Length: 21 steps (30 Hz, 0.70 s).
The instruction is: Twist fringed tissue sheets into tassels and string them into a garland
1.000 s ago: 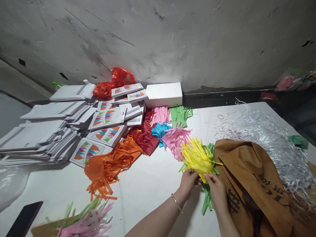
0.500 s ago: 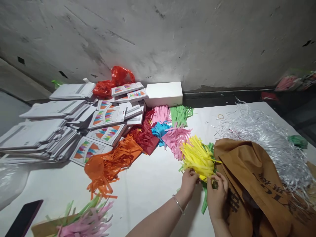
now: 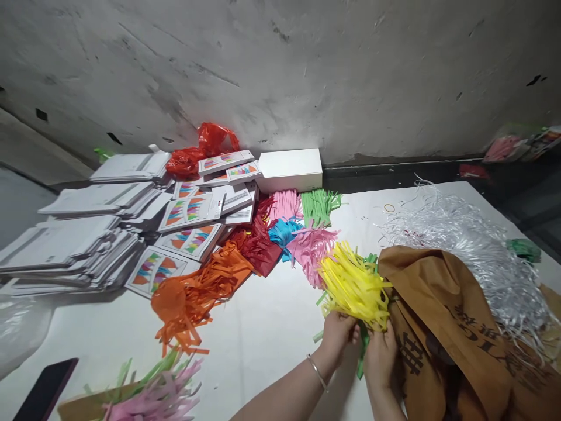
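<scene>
A fluffy bundle of yellow paper strips lies on the white table, with green strips under and below it. At its lower left edge my left hand, a silver bangle on the wrist, has its fingers closed on the yellow bundle. My right hand pinches the lower right edge, its fingertips partly hidden beneath the strips. Pink fringe touches the bundle's upper left. Close to my right hand lies a brown cloth bag with dark lettering.
Orange, dark red and blue fringes lie left of centre. Behind stand a white box and printed packets. White envelope stacks and a phone are left; white shredded strands are right.
Both hands have shifted slightly down, and the lower edge of the yellow strips has spread down and right over the fingertips. The camera view has moved a little.
</scene>
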Motion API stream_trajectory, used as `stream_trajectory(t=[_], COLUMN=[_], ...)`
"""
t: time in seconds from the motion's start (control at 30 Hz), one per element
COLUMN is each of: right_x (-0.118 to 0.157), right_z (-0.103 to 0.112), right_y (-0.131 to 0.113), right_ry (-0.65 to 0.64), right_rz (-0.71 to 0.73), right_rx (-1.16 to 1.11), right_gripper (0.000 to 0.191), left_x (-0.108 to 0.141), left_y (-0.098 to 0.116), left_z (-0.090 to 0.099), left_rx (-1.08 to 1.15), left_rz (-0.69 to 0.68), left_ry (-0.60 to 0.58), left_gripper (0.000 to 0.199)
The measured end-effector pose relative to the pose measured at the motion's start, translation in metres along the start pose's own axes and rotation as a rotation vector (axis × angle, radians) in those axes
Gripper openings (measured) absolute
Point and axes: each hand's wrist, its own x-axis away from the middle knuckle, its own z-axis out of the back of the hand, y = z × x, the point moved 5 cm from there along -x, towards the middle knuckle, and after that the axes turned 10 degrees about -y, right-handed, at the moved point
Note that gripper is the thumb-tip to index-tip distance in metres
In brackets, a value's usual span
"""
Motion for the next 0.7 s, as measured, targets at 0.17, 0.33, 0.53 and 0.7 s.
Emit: stream_trajectory(t=[0.17,0.33,0.53,0.7], right_x=[-0.003,-0.009,-0.013,-0.025], right_z=[0.001,-0.001,0.005,0.049], right_y=[-0.007,-0.018,-0.034,-0.039], right_ry=[-0.008,-0.078,-0.064,0.286], right_rz=[-0.048,-0.015,0.002,-0.008], right_rx=[0.011,-0.023,-0.05,-0.176], right_gripper=[0.049,0.063,0.05,0.054], left_x=[0.018,0.017,0.012,0.017], left_y=[0.038,0.068,0.085,0.129], left_z=[0.007,0.013,0.027,0.069], left_rx=[-0.273,-0.466,-0.55,-0.467], left_rz=[-0.246,-0.402,-0.452,-0.422], left_ry=[0.065,0.021,-0.003,-0.069], left_gripper=[0.016,0.025,0.018,0.009])
